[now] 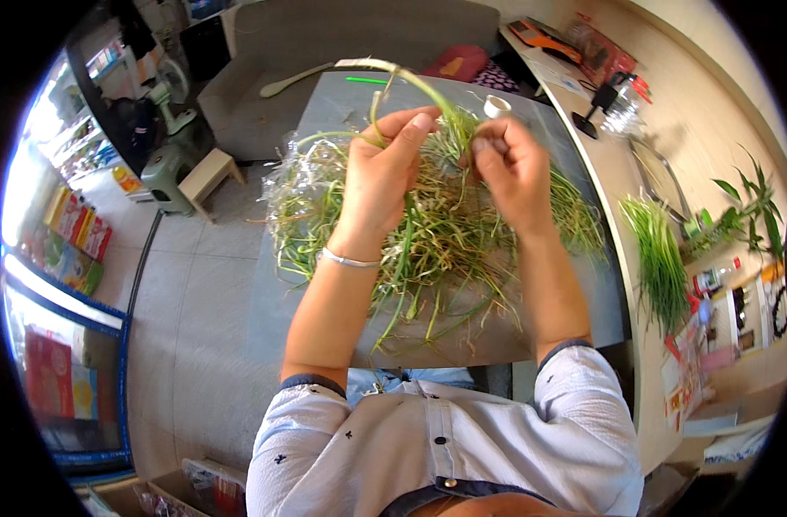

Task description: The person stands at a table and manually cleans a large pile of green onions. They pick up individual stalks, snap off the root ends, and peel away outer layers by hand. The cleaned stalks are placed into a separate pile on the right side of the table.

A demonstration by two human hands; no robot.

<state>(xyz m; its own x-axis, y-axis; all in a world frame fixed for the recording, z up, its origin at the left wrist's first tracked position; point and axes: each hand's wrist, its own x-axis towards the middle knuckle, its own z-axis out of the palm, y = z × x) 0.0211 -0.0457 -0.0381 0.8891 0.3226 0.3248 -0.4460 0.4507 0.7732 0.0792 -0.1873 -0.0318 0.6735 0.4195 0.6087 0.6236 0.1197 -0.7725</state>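
Observation:
Both hands are raised over a heap of tangled green and withered scallion-like stalks (458, 220) on the grey table (432, 346). My left hand (387, 155), with a silver bangle on its wrist, has a thin bent stem between thumb and forefinger. A longer pale-green stalk (425, 87) arches above the hands and comes down between them. The fingertips of my right hand (513, 168) pinch at the lower, leafy part of this stalk. Fingers partly hide where each grip falls. Beside my right forearm, straighter green stalks (574, 213) lie on the table.
Crumpled clear plastic (293, 171) sits at the heap's left. A white roll (496, 106) and a bright green stick (366, 80) are at the table's far side. On the right-hand counter (610, 174) lies a neat green bunch (658, 265). A wooden stool (209, 178) stands left.

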